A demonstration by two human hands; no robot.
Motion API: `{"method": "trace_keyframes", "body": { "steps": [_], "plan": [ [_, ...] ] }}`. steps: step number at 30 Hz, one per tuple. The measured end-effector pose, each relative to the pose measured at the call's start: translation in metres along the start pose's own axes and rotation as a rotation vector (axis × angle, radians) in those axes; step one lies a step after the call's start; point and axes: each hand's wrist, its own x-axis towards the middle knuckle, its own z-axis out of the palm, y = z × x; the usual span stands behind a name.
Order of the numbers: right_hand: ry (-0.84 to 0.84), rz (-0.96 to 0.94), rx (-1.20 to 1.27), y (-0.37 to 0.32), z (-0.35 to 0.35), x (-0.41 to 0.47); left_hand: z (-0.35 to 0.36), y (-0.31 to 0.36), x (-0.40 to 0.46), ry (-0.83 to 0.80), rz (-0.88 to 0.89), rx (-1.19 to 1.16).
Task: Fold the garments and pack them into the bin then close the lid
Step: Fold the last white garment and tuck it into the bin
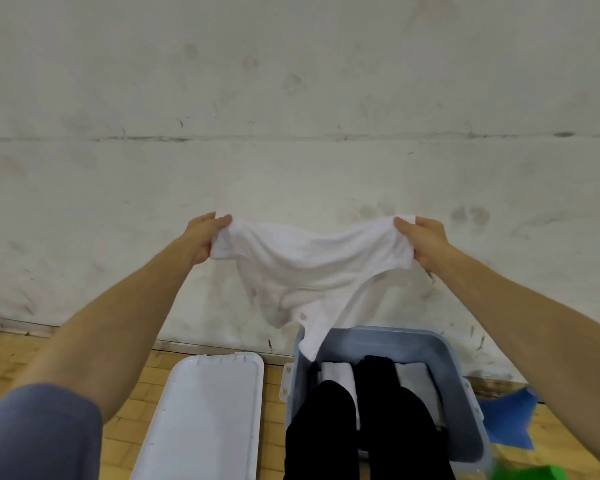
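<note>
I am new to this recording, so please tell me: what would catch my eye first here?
First, the white garment stretched in the air between the left hand and right hand, before a stained wall. Below it stands the open grey bin with folded clothes inside, and its white lid lies on the floor left of it.

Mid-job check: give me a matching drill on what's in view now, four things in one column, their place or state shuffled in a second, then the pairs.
Things:
1. white cloth garment
2. white plastic lid
3. blue-grey plastic bin
4. blue sheet

Places or states:
A. lying on the wooden floor, left of the bin
B. stretched in the air between the left hand and the right hand
C. open, with folded dark and white clothes inside
D. on the floor at the bin's right side

Pairs: 1-B, 2-A, 3-C, 4-D
</note>
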Motion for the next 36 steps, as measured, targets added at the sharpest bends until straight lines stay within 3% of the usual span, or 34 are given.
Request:
{"method": "trace_keyframes", "body": {
  "steps": [5, 16, 26, 29, 36],
  "plan": [
    [0.1, -0.05, 0.024, -0.005, -0.013, 0.001, 0.011, 0.009, 0.002, 0.167, 0.054, 0.085],
    [0.14, -0.062, 0.02, -0.004, -0.027, 0.0, 0.019, 0.01, -0.002, 0.173, -0.061, -0.079],
    [0.311, -0.112, -0.021, 0.001, -0.038, 0.009, 0.024, 0.008, -0.003, 0.324, 0.035, -0.187],
    [0.298, -0.135, -0.037, 0.001, -0.039, 0.01, 0.021, 0.004, -0.005, 0.184, 0.106, -0.205],
    [0.228, -0.194, -0.034, 0.005, -0.048, 0.011, 0.01, 0.002, -0.007, -0.205, -0.067, -0.232]
  ]
}}
